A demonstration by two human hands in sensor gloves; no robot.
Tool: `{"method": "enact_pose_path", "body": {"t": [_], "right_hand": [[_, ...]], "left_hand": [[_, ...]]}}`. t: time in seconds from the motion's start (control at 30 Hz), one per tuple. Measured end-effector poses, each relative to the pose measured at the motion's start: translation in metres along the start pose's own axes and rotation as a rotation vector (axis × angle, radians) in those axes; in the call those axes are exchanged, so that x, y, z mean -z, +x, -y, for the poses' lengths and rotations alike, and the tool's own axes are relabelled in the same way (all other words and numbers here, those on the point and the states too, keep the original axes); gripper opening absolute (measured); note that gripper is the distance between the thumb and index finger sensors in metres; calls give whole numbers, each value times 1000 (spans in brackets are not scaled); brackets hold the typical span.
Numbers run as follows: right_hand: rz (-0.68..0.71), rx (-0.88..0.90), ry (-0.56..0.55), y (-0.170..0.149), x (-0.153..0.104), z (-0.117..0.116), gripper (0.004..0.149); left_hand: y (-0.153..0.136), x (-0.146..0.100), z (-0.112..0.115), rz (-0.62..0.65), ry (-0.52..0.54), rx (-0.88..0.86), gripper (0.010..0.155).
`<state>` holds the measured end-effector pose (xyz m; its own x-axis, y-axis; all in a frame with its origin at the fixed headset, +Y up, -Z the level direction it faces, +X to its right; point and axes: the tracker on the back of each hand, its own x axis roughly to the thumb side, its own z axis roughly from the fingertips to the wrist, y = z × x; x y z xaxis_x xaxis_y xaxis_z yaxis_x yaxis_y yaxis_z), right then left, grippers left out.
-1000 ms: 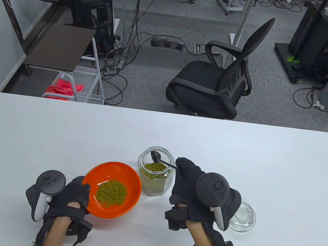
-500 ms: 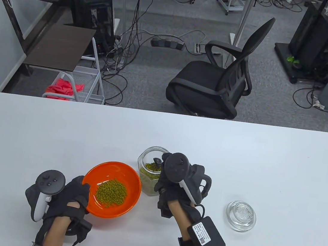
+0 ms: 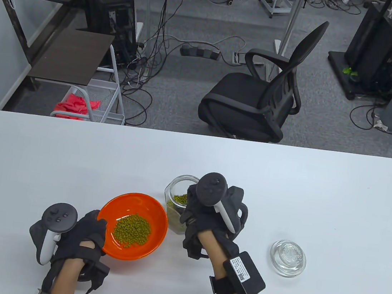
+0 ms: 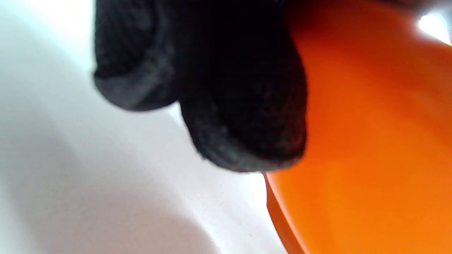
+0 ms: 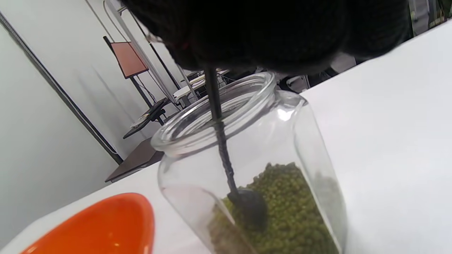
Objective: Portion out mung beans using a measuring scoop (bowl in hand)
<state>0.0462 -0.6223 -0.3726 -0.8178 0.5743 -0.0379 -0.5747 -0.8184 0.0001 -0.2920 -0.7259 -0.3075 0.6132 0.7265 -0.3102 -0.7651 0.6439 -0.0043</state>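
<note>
Right hand (image 3: 214, 212) fingers (image 5: 268, 31) pinch the scoop (image 5: 247, 206) handle; its black head sits among the beans (image 5: 286, 197) inside the jar (image 5: 247, 169). Left hand (image 3: 81, 238) fingers (image 4: 243, 134) grip the orange bowl (image 3: 131, 225) rim (green beans heaped inside).

glossy orange plastic bowl (image 3: 137, 207); clear smooth glass jar (image 5: 247, 169) and lid (image 3: 288, 257); matt black scoop (image 5: 247, 206); knitted black cloth gloves (image 4: 226, 88); smooth matt white table (image 3: 284, 187)

overhead table (image 3: 320, 192), 2 close wrist views
</note>
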Motion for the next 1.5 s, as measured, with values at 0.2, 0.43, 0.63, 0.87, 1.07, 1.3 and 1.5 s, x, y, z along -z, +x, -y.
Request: {"method": "enact_pose_path", "body": {"t": [0.2, 0.43, 0.63, 0.87, 1.07, 1.3, 1.5], "right_hand": [[-56, 207, 14, -17, 0, 6, 39], [-128, 415, 34, -36, -1, 12, 39], [-153, 487, 7, -50, -6, 16, 39], [-184, 582, -3, -64, -11, 23, 39], [-215, 675, -3, -79, -15, 23, 39], [-235, 750, 8, -92, -20, 26, 39], [-237, 778, -4, -97, -25, 29, 39]], "left_hand": [[0, 0, 0, 1, -1, 0, 57], [1, -1, 0, 0, -1, 2, 57], [1, -1, 0, -3, 2, 3, 57], [1, -1, 0, -2, 1, 4, 57], [1, -2, -1, -5, 5, 5, 57], [2, -2, -1, -5, 4, 5, 57], [2, -2, -2, -1, 7, -1, 57]]}}
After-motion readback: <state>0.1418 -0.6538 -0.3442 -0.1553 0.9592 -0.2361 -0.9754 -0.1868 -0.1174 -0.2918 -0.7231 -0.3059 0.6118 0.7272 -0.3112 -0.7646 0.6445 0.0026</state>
